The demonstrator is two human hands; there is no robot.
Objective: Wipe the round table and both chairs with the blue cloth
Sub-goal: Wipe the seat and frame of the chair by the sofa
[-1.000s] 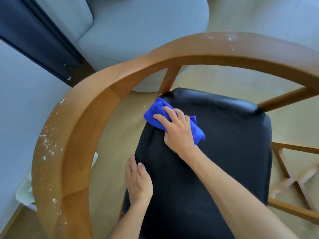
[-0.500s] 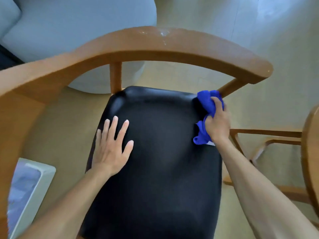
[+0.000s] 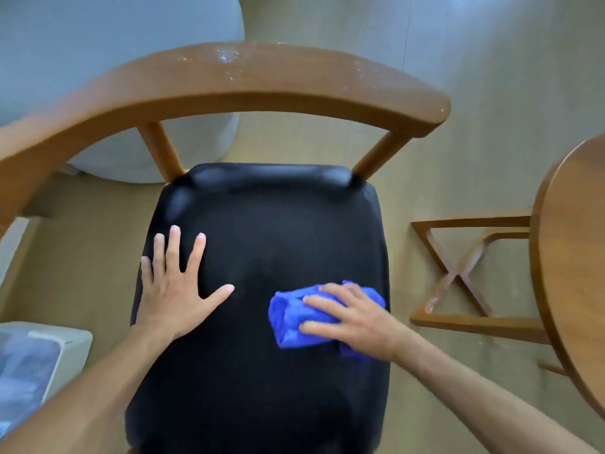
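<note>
My right hand (image 3: 355, 317) presses bunched blue cloth (image 3: 294, 317) flat on black padded chair seat (image 3: 268, 231), near seat's right edge; my left hand (image 3: 176, 283) spread flat on seat's left; unwiped seat lies leftward.

Soft, even daylight, brightest on the floor (image 3: 491, 77) at upper right — a dull sheen on the black seat (image 3: 262, 181). Wide-angle bending at the edges; slight blur throughout.
</note>
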